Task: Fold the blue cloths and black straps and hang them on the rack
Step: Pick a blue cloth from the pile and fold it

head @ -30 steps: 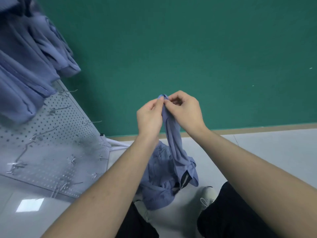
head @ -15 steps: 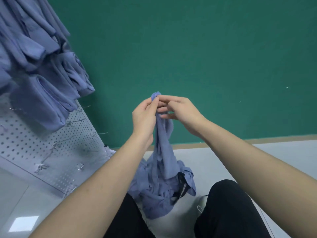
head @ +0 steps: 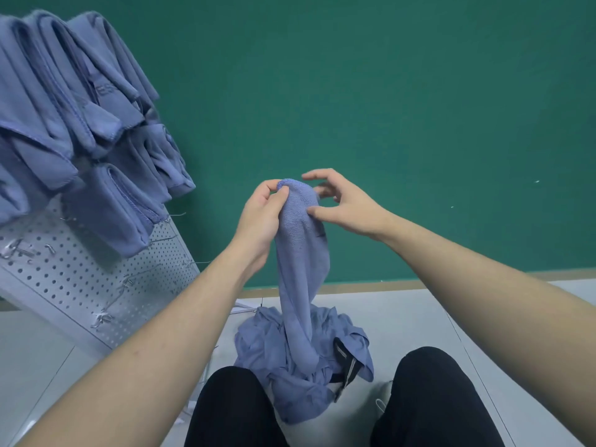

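Observation:
A blue cloth (head: pixel 301 253) hangs in front of me, its lower end reaching a heap of blue cloths (head: pixel 290 375) on the floor. My left hand (head: pixel 261 217) pinches the cloth's top corner between thumb and fingers. My right hand (head: pixel 345 204) is beside it with fingers spread; its thumb touches the cloth's right side. A black strap (head: pixel 346 366) pokes out of the heap at the right. Folded blue cloths (head: pixel 80 130) hang on the white pegboard rack (head: pixel 96 285) at the left.
Bare metal hooks (head: pixel 125 282) stick out of the rack's lower part. A green wall (head: pixel 387 108) stands behind. My knees in black trousers (head: pixel 429 398) flank the heap on the grey floor (head: pixel 403 317).
The view has tilted up, showing more of the hung cloths. My right hand has let go of the cloth's top and spread its fingers. The cloth's top now shows wider.

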